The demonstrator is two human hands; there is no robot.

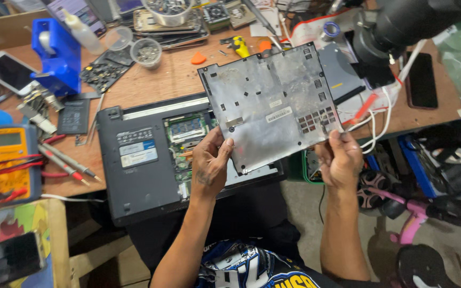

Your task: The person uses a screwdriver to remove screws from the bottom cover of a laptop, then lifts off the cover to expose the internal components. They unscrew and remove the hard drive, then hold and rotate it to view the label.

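A grey metal-lined laptop bottom cover [268,101] is lifted off and tilted above the desk, its inner side facing me. My left hand [210,162] grips its lower left edge, and my right hand [341,159] grips its lower right corner. Under the cover lies a dark laptop [145,176] turned upside down on the wooden workbench [172,77], with green circuit boards and a memory module exposed [187,128].
A yellow multimeter [7,160] with red probes lies at the left. A blue tape dispenser [60,53], a white phone [6,72], small cups of screws [146,52] and tools crowd the back. A black microscope [401,26] and white cables [374,122] stand at the right.
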